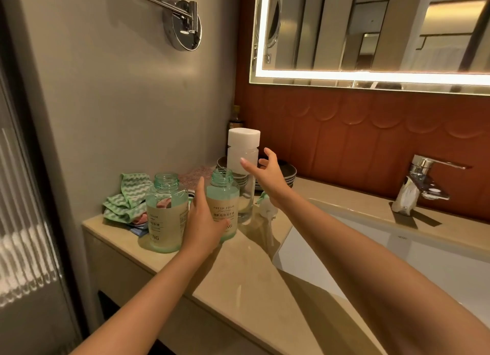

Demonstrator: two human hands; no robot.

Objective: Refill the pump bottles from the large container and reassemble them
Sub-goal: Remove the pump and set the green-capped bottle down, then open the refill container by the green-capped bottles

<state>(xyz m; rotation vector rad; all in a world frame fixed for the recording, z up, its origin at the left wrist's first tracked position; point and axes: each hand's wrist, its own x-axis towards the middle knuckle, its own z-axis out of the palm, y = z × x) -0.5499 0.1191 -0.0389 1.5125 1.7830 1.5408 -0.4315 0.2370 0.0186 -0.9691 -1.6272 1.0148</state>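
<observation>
Two pump bottles are seen upright on the beige polished-stone table (pixel 238 288), left of the white sink (pixel 344 238), with pumps off and threaded necks open. Both are translucent teal plastic, round-shouldered, with a matte cream label wrapped round the body. "FRESH FOAM" is printed on the right pump bottle (pixel 224 195). The left pump bottle (pixel 167 211) stands just beside it, nearer the table's left edge. The large container (pixel 242 147) is placed just behind the right pump bottle: tall, clear-walled, with a rounded-square white cap, frosted white above and see-through below. A white pump head (pixel 267 208) lies on the table, partly hidden by the right wrist. Green wavy-striped cloths (pixel 127 198) are heaped at far left. Dark stacked plates (pixel 290 173) are set behind the container, against rust-red scalloped wall tiles. A chrome tap (pixel 424 179) is mounted at far right.

The right pump bottle is gripped by the left hand (pixel 204 222), thumb raised along its left side, fingers curled across the label. The right hand (pixel 269 174) is held wide open, fingers spread, right by the large container; whether it touches cannot be told
</observation>
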